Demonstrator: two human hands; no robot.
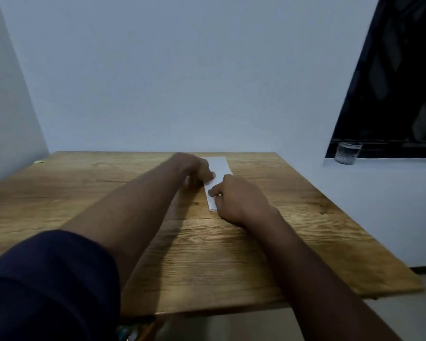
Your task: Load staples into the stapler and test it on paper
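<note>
A folded strip of white paper (pixel 219 168) lies on the wooden table (pixel 280 242), toward the far edge. My left hand (pixel 197 168) rests on the paper's left side with its fingers curled; whether anything is under it is hidden. My right hand (pixel 239 200) presses on the paper's near end, thumb and forefinger pinched at the edge. No stapler or staples show clearly in the head view.
A clear glass (pixel 347 153) with small bits inside stands on the window sill at the right. A small yellow scrap (pixel 39 161) lies at the table's far left corner. Blue walls close the back and left; the table's right edge drops to the floor.
</note>
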